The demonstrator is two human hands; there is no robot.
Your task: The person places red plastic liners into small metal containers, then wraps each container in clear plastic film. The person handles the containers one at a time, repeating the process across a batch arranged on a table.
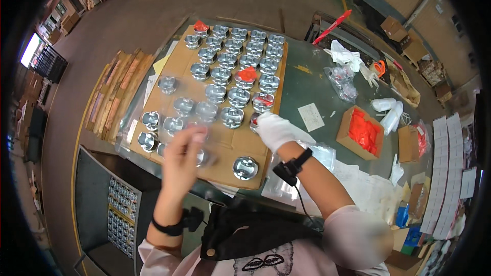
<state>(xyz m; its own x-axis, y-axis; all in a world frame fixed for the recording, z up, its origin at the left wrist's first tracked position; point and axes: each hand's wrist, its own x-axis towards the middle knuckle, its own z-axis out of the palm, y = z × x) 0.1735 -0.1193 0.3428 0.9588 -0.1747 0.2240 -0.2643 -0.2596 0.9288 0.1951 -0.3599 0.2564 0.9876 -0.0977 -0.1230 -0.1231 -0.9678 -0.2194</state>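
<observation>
Rows of silvery engine pistons (238, 97) stand on a brown cardboard sheet (225, 145). My left hand (183, 156) is bare and slightly blurred, its fingers pinched on a clear plastic bag (171, 103). Through the bag, the pistons beneath look hazy. My right hand (279, 130), in a white glove, has its fingertips closed on a piston (253, 121) at the right edge of the sheet; the glove partly hides it. Pieces of red plastic (248, 74) lie on a few pistons. A single piston (245, 167) sits apart at the near edge.
A cardboard box of red plastic pieces (353, 146) stands right on the green table (299, 82). Beyond it lie white gloves (345, 55), orange scissors (379, 67) and clear bags. Papers (353, 181) cover the near right. A dark crate of pistons (94, 194) stands lower left.
</observation>
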